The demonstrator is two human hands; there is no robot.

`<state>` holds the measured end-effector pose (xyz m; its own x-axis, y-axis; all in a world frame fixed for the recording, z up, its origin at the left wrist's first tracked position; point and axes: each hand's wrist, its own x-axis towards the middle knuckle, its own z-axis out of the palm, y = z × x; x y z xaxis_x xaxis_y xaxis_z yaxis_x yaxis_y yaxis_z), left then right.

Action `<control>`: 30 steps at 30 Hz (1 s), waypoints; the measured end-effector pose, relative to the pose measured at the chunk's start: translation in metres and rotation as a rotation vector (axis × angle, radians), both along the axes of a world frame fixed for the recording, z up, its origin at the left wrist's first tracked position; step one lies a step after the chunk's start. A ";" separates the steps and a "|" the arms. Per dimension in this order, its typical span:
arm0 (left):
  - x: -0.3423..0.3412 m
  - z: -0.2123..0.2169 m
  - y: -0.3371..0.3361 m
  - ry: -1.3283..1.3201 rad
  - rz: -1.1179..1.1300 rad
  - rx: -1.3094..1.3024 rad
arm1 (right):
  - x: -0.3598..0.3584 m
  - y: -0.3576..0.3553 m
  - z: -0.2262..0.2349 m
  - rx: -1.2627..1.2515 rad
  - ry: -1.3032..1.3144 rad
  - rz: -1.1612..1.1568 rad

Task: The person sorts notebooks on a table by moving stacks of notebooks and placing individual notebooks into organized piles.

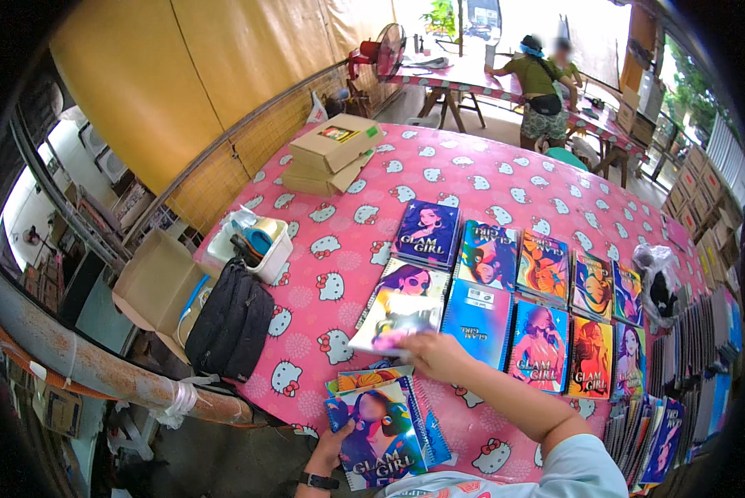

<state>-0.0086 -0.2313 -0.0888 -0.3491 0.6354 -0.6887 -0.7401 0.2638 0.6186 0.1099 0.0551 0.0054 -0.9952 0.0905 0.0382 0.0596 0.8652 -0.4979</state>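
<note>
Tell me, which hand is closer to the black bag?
Left. The left hand grips a notebook stack just below the black bag; the right hand holds a notebook farther right.

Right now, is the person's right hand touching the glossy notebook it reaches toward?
Touching. The head view shows the right hand with its fingers on the near edge of the glossy notebook, lifting it tilted above the pink table. The left hand holds another stack.

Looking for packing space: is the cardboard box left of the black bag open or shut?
Open. The cardboard box beside the black bag shows its bare brown inside, flaps spread out. Whether anything lies deeper inside cannot be told.
</note>
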 end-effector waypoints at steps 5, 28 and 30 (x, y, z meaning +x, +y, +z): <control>-0.005 -0.001 -0.002 -0.273 -0.032 0.295 | -0.031 0.017 0.086 -0.051 -0.585 -0.061; 0.019 0.029 0.021 0.277 -0.138 0.171 | 0.155 -0.059 0.028 -0.532 0.177 -0.616; 0.022 0.016 0.023 0.269 -0.144 0.236 | 0.187 -0.073 0.011 -0.451 0.017 -0.701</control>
